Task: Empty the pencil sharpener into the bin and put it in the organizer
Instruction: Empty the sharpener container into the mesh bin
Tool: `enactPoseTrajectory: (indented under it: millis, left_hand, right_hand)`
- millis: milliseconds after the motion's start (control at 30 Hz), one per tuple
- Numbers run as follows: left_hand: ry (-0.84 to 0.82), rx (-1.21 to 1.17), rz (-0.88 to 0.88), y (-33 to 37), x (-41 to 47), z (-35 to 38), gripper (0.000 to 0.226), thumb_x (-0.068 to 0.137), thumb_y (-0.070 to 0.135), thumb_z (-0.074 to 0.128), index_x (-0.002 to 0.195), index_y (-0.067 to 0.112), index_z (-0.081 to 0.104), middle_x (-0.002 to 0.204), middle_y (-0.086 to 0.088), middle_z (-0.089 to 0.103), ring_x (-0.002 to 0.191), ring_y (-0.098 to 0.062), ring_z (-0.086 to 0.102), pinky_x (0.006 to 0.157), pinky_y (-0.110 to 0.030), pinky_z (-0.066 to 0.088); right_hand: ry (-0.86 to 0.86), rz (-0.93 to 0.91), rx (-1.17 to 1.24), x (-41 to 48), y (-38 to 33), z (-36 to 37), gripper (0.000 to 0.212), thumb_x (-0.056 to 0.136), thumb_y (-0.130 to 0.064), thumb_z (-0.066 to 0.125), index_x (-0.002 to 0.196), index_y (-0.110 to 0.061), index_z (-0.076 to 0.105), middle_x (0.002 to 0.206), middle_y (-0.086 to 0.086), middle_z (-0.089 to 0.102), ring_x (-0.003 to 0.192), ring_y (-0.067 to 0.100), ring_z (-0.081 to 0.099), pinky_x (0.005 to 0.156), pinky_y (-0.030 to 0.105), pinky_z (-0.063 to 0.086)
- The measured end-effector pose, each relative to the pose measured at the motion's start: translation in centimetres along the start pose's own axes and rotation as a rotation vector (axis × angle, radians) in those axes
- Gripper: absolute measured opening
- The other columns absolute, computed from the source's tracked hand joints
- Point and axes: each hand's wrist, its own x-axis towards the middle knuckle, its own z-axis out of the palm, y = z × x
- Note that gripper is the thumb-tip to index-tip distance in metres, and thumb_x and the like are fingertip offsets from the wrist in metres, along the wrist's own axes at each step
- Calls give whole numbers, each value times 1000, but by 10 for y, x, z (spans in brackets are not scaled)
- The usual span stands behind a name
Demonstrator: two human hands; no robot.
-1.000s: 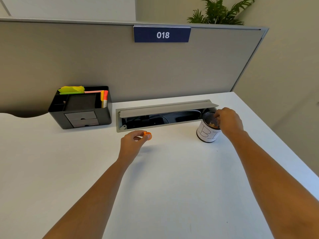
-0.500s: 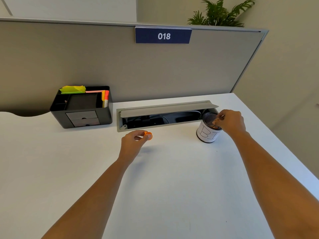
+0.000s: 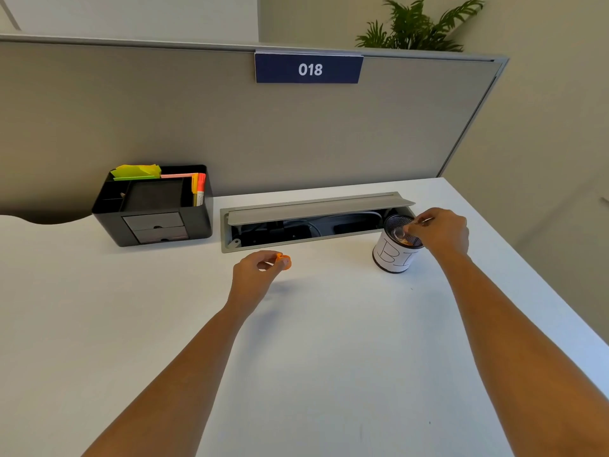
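Observation:
My left hand [image 3: 255, 270] pinches a small orange sharpener part [image 3: 284, 260] above the white desk, left of the bin. The bin [image 3: 393, 255] is a small black mesh cup wrapped in white paper with "BI" written on it, standing at the right. My right hand [image 3: 440, 230] hovers over the bin's rim and grips a clear sharpener container [image 3: 400, 231], tilted into the bin's mouth. Orange shavings show inside the bin. The black desk organizer [image 3: 153, 206] stands at the back left against the partition, far from both hands.
An open grey cable tray [image 3: 313, 222] is set into the desk between organizer and bin, its lid raised. Sticky notes and markers fill the organizer's top. A grey partition with a "018" sign [image 3: 309, 68] backs the desk. The desk's right edge runs close beside the bin.
My right hand has shifted slightly right and back over the bin, tipping the clear container further into it. My left hand has stayed in place.

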Motion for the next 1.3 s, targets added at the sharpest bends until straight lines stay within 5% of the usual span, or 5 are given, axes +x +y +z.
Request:
enactPoseTrajectory:
  millis: [233, 433, 567, 767, 1300]
  left_hand:
    - [-90, -299, -291, 11, 4, 11, 28, 92, 10, 44, 112, 7, 63, 119, -15, 59, 100, -23, 58, 89, -31, 50]
    - [-152, -807, -584, 41, 2, 30, 35, 86, 5, 30, 87, -1, 64, 82, -13, 54, 72, -21, 53, 69, -30, 50]
    - [-325, -509, -416, 73, 6, 60, 22, 89, 26, 51, 93, 9, 64, 76, -1, 49, 66, -13, 45, 59, -24, 38]
    - [-378, 17, 210, 123, 12, 117, 47, 85, 23, 63, 129, 18, 51, 109, -2, 56, 95, -14, 51, 82, -19, 38]
    - [-269, -258, -18, 131, 35, 164, 40, 89, 36, 55, 121, 13, 57, 120, -10, 63, 112, -28, 58, 93, -39, 50]
  right_hand:
    - [-13, 1, 122, 1, 6, 0, 34, 74, -16, 74, 106, -12, 64, 108, 14, 69, 100, 28, 62, 75, 28, 46]
    - [15, -36, 176, 1, 8, -1, 32, 77, -5, 69, 108, -8, 64, 112, 14, 66, 103, 27, 59, 79, 30, 48]
    - [-4, -109, 183, 3, 4, -6, 33, 79, -5, 66, 111, -11, 65, 115, 14, 64, 103, 28, 59, 75, 30, 48]
    - [-37, -320, 119, 4, -11, -14, 38, 82, -6, 63, 119, -11, 57, 114, 14, 66, 97, 30, 65, 84, 33, 51]
    - [-91, -550, 151, 20, -7, 5, 52, 80, -12, 69, 126, -15, 46, 121, 12, 60, 102, 24, 63, 84, 23, 45]
